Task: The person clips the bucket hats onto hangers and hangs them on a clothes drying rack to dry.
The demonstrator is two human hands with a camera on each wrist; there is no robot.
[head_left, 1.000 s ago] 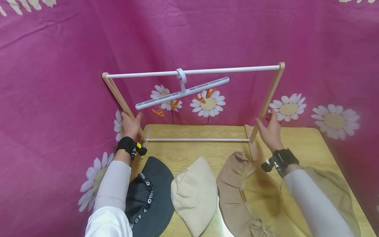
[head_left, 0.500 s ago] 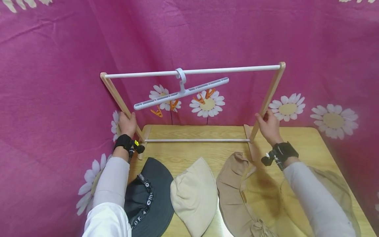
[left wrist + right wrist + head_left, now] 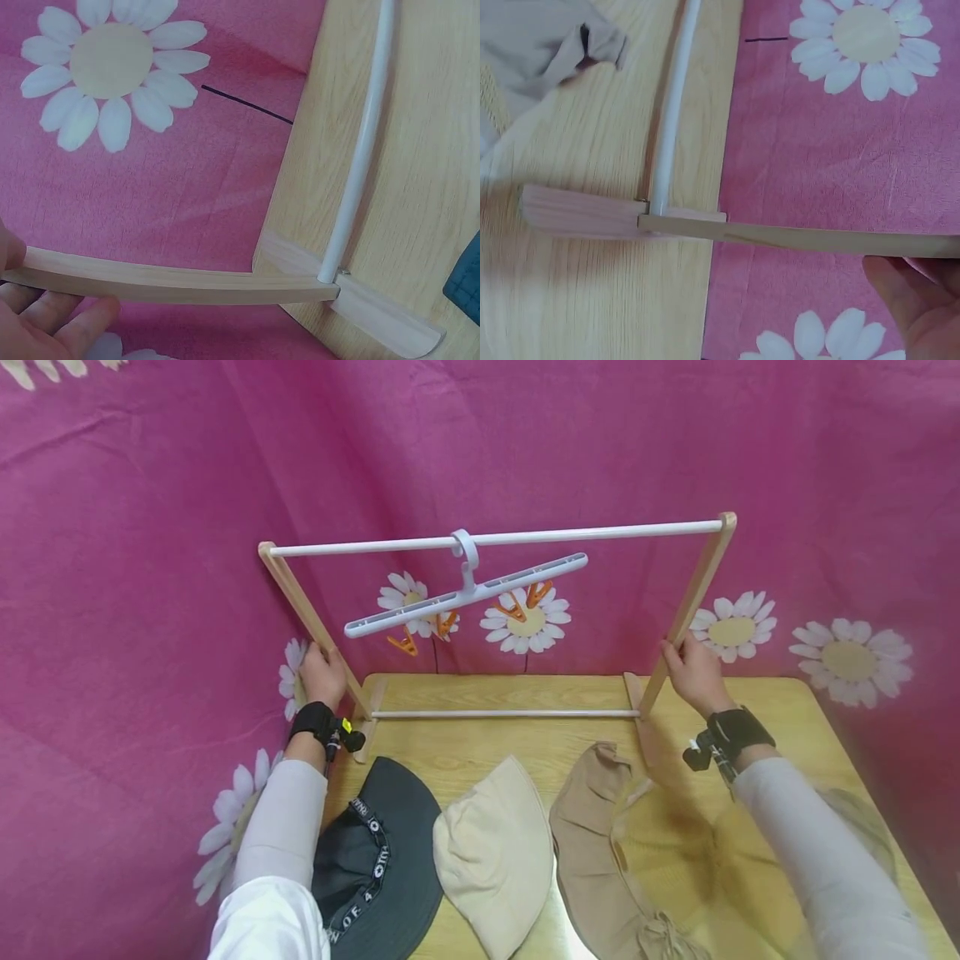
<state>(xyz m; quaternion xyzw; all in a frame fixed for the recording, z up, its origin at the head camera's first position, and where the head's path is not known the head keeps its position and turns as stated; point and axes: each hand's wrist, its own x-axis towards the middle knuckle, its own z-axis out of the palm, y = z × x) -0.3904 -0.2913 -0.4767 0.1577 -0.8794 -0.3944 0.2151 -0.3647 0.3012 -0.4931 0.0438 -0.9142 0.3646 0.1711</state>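
Note:
A small clothes rack (image 3: 495, 714) with wooden side posts and white rails stands toward the back of the table. My left hand (image 3: 324, 677) grips its left post (image 3: 187, 283), thumb on one side and fingers on the other. On the opposite side, my right hand (image 3: 699, 677) holds the right post (image 3: 817, 238) around its lower half. From the top rail hangs a pale clip hanger (image 3: 468, 595), tilted with its right end higher. Several orange clips (image 3: 403, 642) dangle beneath it.
Hats lie in a row before the rack: a black bucket hat (image 3: 408, 852), a cream bucket hat (image 3: 491, 852), a tan brimmed hat (image 3: 588, 852) and yellowish ones (image 3: 667, 843) partly behind the right arm. Pink daisy-print cloth (image 3: 525, 460) borders the wooden table (image 3: 765, 718).
My right hand's fingers have closed around the right post. The rack first widened slightly leftward in view, then shifted a little right with the hanger. The hats stay put.

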